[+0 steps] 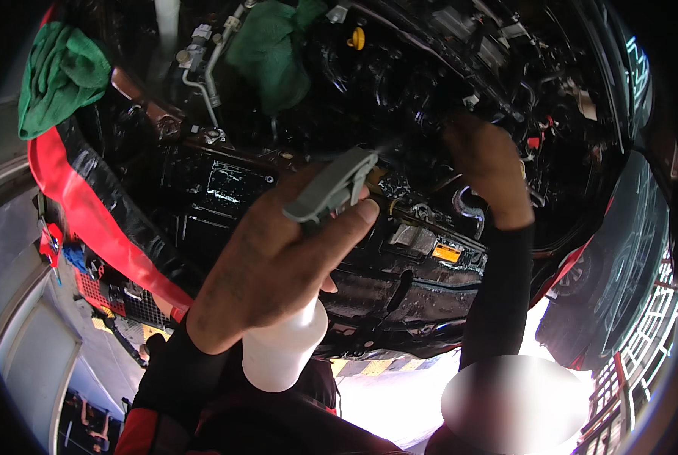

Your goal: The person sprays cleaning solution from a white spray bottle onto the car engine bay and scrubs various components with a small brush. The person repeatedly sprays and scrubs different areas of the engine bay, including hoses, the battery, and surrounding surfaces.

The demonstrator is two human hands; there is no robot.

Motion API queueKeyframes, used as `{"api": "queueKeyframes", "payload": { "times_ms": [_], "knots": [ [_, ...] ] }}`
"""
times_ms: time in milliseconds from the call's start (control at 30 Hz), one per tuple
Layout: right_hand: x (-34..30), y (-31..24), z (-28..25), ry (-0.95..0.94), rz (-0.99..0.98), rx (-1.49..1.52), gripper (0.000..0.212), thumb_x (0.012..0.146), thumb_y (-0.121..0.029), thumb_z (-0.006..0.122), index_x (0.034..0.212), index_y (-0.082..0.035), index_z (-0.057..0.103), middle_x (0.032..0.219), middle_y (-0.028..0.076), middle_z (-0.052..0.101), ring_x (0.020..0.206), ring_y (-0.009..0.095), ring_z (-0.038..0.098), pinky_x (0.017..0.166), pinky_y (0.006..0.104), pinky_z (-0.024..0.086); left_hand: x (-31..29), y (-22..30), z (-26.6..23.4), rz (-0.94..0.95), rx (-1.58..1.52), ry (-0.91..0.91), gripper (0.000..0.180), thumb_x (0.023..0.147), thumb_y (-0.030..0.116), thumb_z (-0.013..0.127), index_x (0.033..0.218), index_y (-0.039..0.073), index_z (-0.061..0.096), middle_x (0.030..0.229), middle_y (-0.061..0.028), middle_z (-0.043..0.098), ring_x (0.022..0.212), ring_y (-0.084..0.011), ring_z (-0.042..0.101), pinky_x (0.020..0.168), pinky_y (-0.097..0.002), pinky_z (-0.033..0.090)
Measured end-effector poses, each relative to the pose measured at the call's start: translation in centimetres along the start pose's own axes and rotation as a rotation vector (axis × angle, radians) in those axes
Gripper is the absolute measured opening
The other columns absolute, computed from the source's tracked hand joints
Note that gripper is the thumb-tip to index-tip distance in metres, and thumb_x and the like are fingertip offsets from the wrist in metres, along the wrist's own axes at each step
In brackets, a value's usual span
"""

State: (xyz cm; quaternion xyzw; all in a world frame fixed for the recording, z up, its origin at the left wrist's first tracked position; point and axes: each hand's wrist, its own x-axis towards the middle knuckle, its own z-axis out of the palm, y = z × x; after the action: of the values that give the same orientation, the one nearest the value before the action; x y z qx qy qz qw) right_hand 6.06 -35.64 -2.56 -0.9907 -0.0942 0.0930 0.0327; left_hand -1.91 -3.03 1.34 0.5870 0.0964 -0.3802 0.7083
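- Head view, step in hand: judged to be spraying down the engine (388, 87) of a car with its bay exposed.
- Head view, left hand (252, 262): grip closed around the neck of a white spray bottle (282, 353), which is tilted in front of the bay, its grey trigger head (333, 186) pointing up and to the right. A faint mist appears off the nozzle.
- Head view, right hand (492, 171): reaches down among the engine parts; state of grip cannot be told.
- Head view, next move: judged to call for steady aim, with the right hand kept out of the spray.
- Head view, cloths: one green cloth (62, 83) lies over the red fender (100, 220), another green cloth (274, 57) in the bay.
- Head view, limits: right fingertips lost in shadow; trigger pressure unclear; a blurred oval covers the lower right.
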Motion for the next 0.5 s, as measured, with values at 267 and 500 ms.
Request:
{"api": "queueKeyframes", "payload": {
  "times_ms": [267,500],
  "knots": [
    [-0.7,0.1,0.5,-0.151,0.141,0.099,0.022,0.105,-0.028,0.07,0.11,-0.008,0.079,0.092,0.023,0.079,0.091,0.044,0.077,0.079,0.0535,0.062,0.0,-1.3,0.5,0.183,0.119,0.068,0.054,0.111,0.027,0.073,0.159,0.004,0.06,0.123,-0.0094,0.077,0.105,-0.0137,0.075,0.061,-0.0274,0.063],
    [-0.7,1.0,0.4,0.017,-0.035,0.05,0.018,0.103,-0.026,0.072,0.102,-0.011,0.08,0.086,0.017,0.079,0.084,0.041,0.079,0.077,0.0516,0.062,-0.5,-1.5,0.0,0.141,0.106,0.038,0.055,0.111,0.028,0.074,0.159,0.007,0.06,0.131,-0.0117,0.075,0.11,-0.0169,0.077,0.062,-0.0276,0.064]
  ]
}}
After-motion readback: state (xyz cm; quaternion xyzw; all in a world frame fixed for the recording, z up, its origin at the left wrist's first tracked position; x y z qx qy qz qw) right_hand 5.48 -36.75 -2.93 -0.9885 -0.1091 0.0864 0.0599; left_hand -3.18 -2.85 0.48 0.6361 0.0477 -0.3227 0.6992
